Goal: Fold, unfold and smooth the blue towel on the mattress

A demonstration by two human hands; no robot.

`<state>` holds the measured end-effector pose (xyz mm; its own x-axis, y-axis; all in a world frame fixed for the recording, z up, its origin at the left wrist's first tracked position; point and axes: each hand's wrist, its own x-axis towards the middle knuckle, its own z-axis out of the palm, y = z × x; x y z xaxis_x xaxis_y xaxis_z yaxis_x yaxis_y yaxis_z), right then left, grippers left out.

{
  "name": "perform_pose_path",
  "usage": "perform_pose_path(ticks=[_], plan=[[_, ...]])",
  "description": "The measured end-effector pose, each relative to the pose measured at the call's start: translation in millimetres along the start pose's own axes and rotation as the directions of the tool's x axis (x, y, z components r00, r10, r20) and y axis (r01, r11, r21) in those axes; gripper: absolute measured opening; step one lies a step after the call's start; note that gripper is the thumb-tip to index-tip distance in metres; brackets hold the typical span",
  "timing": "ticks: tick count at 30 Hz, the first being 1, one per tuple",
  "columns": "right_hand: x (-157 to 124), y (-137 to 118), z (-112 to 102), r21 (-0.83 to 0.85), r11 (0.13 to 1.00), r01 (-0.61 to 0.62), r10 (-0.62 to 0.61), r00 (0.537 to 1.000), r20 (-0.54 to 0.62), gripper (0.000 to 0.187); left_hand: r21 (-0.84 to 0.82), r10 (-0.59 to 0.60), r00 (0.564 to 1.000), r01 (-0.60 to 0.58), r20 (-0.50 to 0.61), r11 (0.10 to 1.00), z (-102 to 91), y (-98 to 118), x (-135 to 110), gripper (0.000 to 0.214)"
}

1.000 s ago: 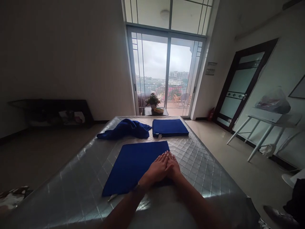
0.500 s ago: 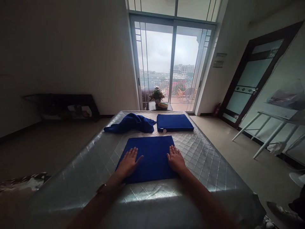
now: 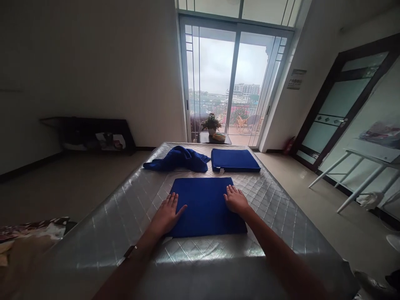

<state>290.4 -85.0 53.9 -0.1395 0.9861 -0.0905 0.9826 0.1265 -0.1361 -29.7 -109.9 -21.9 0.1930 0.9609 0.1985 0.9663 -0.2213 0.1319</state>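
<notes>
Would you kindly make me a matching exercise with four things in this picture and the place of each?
Things:
1. Left hand
2. Right hand
3. Crumpled blue cloth
4. Potted plant

Places:
A. In front of the glass doors
B. At the right edge of the flat blue cloth
C. Left of the neat blue bundle
D. At the flat blue cloth's left edge

Pairs: 1-D, 2-B, 3-C, 4-A

Overcast daylight through sliding glass door [image 3: 233, 83] between 12 and 1 o'clock; potted plant [image 3: 211, 123] on dark table [image 3: 204, 138] nearby. Dim wall [image 3: 109, 62] at 10, low dark furniture [image 3: 87, 129] at 9. Dark-framed door [image 3: 346, 104] between 2 and 3; pale-legged stand [image 3: 361, 189] at 3. Beige floor [image 3: 296, 191] at 4.
</notes>
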Motion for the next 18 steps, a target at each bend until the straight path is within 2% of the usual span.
perform_pose_path(ticks=[3,7,12,18], plan=[[20,-1,3,0.037,0.999,-0.017,0.018,0.999,-0.048,0.065,0.004,-0.058,0.997,0.058,0.042,0.998,-0.9,1,-1,0.084],[35,6,20,0.083,0.993,-0.082,0.088,0.993,-0.072,0.067,0.003,-0.067,0.996,0.067,0.057,0.998,-3.0,2,-1,0.08],[37,12,33,0.101,0.993,-0.067,0.077,0.992,-0.101,0.067,0.015,-0.067,0.995,0.066,0.078,0.998,-5.1,1,-2,0.079],[37,13,27,0.119,0.991,-0.055,0.063,0.996,-0.066,0.067,0.025,-0.075,0.993,0.073,0.096,0.997,-8.5,4,-2,0.079]])
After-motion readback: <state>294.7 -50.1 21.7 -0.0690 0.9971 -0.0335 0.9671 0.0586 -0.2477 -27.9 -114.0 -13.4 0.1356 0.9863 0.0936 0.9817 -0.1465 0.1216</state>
